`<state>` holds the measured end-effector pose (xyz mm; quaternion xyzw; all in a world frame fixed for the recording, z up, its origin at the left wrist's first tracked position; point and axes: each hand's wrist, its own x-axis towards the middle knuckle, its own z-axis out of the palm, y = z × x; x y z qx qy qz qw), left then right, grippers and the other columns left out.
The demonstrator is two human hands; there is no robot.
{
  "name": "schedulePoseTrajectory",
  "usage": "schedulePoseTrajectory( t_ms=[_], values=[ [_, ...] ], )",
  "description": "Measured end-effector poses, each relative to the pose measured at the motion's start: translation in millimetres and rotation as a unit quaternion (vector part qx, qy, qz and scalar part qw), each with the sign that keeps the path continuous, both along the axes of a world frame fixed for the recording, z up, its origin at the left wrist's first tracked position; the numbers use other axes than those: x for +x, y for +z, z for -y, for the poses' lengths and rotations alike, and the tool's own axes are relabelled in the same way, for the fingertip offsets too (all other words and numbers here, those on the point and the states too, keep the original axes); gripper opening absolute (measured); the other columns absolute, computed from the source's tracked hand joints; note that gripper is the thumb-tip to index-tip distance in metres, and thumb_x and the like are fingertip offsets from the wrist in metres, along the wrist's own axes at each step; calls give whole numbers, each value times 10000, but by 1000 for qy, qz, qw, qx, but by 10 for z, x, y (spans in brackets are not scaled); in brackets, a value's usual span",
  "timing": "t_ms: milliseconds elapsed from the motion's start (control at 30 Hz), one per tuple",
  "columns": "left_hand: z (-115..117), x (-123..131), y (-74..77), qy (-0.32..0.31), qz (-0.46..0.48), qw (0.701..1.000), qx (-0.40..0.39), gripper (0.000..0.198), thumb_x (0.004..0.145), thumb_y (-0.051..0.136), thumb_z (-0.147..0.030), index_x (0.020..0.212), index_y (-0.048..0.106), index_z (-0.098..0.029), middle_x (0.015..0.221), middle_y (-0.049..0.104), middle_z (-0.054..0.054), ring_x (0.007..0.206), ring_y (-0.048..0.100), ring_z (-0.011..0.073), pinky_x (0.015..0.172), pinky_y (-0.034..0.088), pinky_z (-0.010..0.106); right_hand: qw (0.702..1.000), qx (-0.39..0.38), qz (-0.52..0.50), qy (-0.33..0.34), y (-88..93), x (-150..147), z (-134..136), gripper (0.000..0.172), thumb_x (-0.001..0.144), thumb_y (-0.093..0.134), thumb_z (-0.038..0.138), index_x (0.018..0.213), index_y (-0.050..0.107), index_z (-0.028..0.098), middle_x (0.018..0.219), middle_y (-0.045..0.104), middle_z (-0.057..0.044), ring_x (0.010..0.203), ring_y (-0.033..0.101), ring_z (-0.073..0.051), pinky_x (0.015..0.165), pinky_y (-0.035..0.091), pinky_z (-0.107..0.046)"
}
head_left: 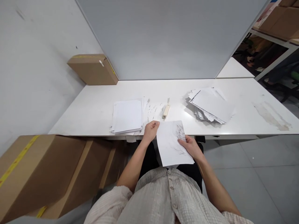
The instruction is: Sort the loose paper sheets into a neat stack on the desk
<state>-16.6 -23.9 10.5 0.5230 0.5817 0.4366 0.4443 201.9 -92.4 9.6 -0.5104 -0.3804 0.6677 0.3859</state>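
I hold paper sheets (169,144) in front of me at the table's front edge. Their top face is white, with a dark branch-like print along the right side. My left hand (150,130) is closed in a pinch at the top left corner. My right hand (192,147) grips the right edge, thumb on top and fingers hidden underneath. Just beyond the sheets a small cream stapler (166,111) lies on the table. To its left sits a fairly neat paper stack (128,115); a messier, fanned paper pile (211,105) lies to the right.
The white table (93,109) meets a grey panel (163,40) at the back. A cardboard box (95,70) stands in the far left corner. Larger cardboard boxes (44,168) fill the floor at lower left. Shelving with another carton (281,21) is at far right.
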Motion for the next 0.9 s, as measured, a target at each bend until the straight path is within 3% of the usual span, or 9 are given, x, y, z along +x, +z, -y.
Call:
schedulePoseTrajectory(
  t_ms=[167, 267, 367, 500, 700, 900],
  values=[
    [-168, 71, -14, -8, -144, 990, 3, 298, 825, 473, -385, 726, 646, -163, 603, 604, -5, 564, 545, 127, 558, 411, 230, 998, -42, -2, -55, 25, 54, -46, 368, 651, 725, 381, 941, 636, 173, 881, 722, -60, 780, 673, -233, 706, 533, -336],
    [-292, 99, 2, 1, -160, 987, 16, 304, 875, 407, -338, 952, 652, -174, 813, 679, 30, 577, 580, 118, 620, 461, 249, 995, -53, 35, -78, 49, 115, -108, 345, 637, 727, 384, 897, 641, 173, 848, 725, -64, 763, 675, -240, 651, 534, -322],
    [-412, 111, -12, -23, -195, 979, 61, 348, 882, 382, -210, 1171, 573, -184, 1086, 648, 70, 814, 628, 143, 789, 478, 279, 992, -53, 67, -91, 40, 156, -168, 304, 641, 719, 376, 852, 645, 169, 829, 724, -54, 722, 670, -218, 600, 519, -291],
    [-488, 132, -59, -63, -240, 962, 111, 381, 856, 378, -112, 1177, 575, -169, 1183, 595, 74, 1092, 546, 174, 961, 415, 307, 991, -44, 73, -99, 50, 162, -226, 266, 650, 709, 361, 830, 649, 174, 802, 721, -36, 698, 662, -200, 587, 508, -272],
    [-465, 169, -63, -81, -249, 958, 117, 371, 864, 383, -122, 1174, 577, -183, 1182, 588, 61, 1086, 545, 175, 959, 423, 311, 991, -38, 95, -81, 123, 194, -262, 281, 677, 687, 377, 861, 652, 168, 813, 719, -52, 715, 662, -206, 587, 503, -267],
    [-436, 198, -21, -103, -267, 948, 135, 427, 877, 346, -109, 1239, 537, -230, 1158, 581, 46, 1030, 560, 166, 881, 449, 288, 989, -22, 124, -73, 58, 281, -334, 312, 674, 673, 406, 860, 645, 156, 824, 715, -58, 709, 660, -213, 583, 500, -280]
  ],
)
